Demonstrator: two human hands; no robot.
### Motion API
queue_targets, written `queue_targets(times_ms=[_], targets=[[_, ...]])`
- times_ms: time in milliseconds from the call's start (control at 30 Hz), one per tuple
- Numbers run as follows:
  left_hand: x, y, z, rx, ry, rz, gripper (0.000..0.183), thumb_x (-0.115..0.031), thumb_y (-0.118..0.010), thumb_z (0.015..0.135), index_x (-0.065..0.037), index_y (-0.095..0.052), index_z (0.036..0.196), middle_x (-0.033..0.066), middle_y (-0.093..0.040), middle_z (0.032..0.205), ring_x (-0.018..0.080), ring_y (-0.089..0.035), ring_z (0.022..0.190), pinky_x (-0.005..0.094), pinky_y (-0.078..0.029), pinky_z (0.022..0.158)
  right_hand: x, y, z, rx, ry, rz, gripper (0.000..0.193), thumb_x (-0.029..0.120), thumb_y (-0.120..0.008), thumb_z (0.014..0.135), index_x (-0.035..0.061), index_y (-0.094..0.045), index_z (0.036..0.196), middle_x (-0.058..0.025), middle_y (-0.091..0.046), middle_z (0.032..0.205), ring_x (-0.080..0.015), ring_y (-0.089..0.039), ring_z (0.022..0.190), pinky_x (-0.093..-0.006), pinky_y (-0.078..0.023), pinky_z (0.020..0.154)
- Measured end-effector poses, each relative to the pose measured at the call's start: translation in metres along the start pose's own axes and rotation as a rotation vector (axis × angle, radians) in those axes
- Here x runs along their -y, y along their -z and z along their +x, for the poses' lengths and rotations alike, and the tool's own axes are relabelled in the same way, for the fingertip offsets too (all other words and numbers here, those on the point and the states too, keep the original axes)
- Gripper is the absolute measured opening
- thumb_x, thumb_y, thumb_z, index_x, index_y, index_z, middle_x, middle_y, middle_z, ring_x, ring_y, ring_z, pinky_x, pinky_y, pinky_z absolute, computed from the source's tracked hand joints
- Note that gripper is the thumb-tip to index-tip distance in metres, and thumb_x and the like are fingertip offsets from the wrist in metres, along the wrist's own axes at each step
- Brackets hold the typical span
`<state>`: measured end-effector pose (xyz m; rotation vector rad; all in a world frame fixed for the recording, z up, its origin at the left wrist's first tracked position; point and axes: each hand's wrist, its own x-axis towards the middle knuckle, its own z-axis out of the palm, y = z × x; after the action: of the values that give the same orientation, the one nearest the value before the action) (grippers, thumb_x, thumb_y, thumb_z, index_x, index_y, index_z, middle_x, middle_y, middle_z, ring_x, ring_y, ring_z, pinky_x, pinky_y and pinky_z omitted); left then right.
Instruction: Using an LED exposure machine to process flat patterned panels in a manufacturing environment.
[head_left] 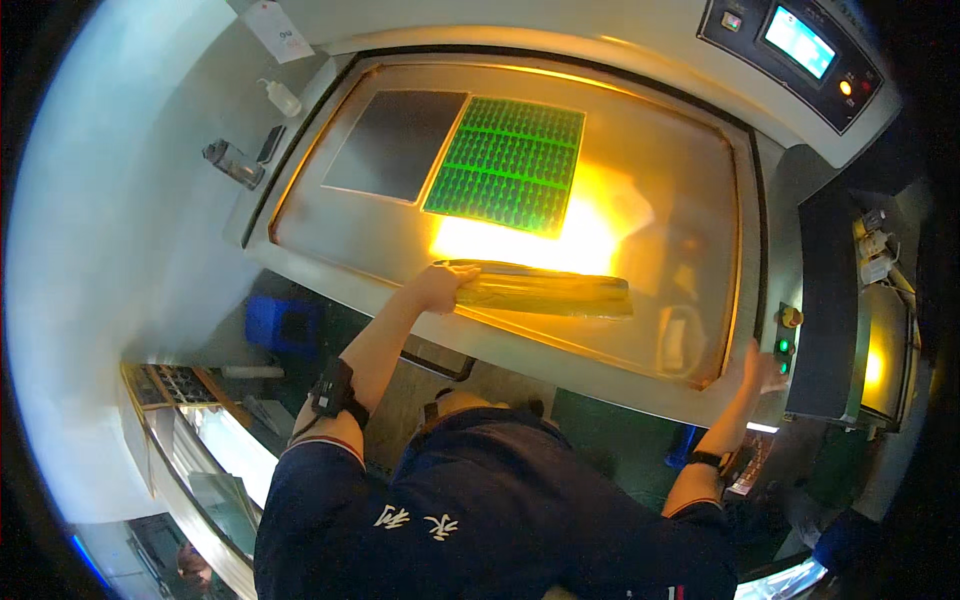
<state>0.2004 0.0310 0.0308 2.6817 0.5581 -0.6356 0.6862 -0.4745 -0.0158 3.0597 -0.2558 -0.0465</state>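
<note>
My left hand (437, 288) is closed on one end of a yellow see-through sheet (550, 290), curled or folded into a long strip. The strip stretches to the right over the front part of the machine bed (680, 235). At the bed's right front corner, my right hand (763, 368) has its fingers stretched out beside the green-lit push buttons (783, 347); I cannot tell whether it touches one. Farther back on the bed lie a green patterned circuit panel (510, 165) and, to its left, a dark grey panel (397, 145).
A raised dark-edged frame (757, 190) surrounds the bed. Bright yellow light glares on it behind the sheet. A control screen (800, 42) is at the back right. On the left ledge are a clear bottle (232, 163) and a white squeeze bottle (283, 98). A blue stool (283, 322) stands below.
</note>
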Motion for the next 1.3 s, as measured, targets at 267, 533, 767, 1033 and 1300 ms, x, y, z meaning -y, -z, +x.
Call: queue_targets(times_ms=[267,533,767,1033,1300], targets=[[0.030,0.013,-0.049,0.163,-0.081,-0.045,0.085,-0.005,-0.064,0.071,-0.017,-0.033,0.150,0.0040,-0.037,0.154,0.0508,-0.041,0.130,0.0554,-0.035,0.109,0.199,0.086,-0.306,0.378,1.721,0.218,0.054,0.026,-0.064,0.084,0.0164,-0.053,0.136,-0.0136,-0.054,0.138,-0.0315,-0.054,0.124,-0.0487,-0.040,0.105],[0.177,0.095,0.099,-0.088,-0.138,0.198,0.077,-0.010,-0.069,0.073,-0.010,-0.040,0.145,0.0097,-0.044,0.148,0.0424,-0.049,0.127,0.0534,-0.038,0.106,0.397,0.058,-0.283,0.018,1.565,0.129,0.050,0.011,-0.057,0.080,0.0118,-0.055,0.130,-0.0135,-0.057,0.132,-0.0324,-0.056,0.117,-0.0476,-0.045,0.096],[0.281,0.235,0.356,-0.272,-0.182,0.125,0.073,-0.008,-0.064,0.070,-0.023,-0.048,0.140,0.0158,-0.065,0.120,0.0348,-0.063,0.108,0.0454,-0.050,0.095,0.651,0.053,-0.120,0.141,1.449,0.300,0.073,-0.001,-0.059,0.076,0.0256,-0.046,0.143,-0.0168,-0.065,0.120,-0.0362,-0.067,0.099,-0.0473,-0.054,0.090],[0.323,0.294,0.486,-0.458,-0.230,0.180,0.051,-0.009,-0.062,0.073,-0.007,-0.058,0.124,0.0234,-0.064,0.115,0.0387,-0.061,0.110,0.0466,-0.049,0.094,0.761,0.045,-0.020,0.073,1.244,0.010,0.078,-0.006,-0.050,0.077,0.0216,-0.034,0.148,-0.0140,-0.042,0.146,-0.0363,-0.046,0.127,-0.0442,-0.040,0.105],[0.316,0.235,0.404,-0.479,-0.192,0.214,0.070,-0.006,-0.066,0.073,-0.018,-0.046,0.139,0.0141,-0.054,0.136,0.0426,-0.047,0.126,0.0525,-0.040,0.105,0.699,0.014,-0.112,-0.280,1.388,0.121,0.069,-0.005,-0.052,0.075,0.0154,-0.047,0.141,-0.0122,-0.046,0.146,-0.0316,-0.042,0.135,-0.0459,-0.038,0.110]])
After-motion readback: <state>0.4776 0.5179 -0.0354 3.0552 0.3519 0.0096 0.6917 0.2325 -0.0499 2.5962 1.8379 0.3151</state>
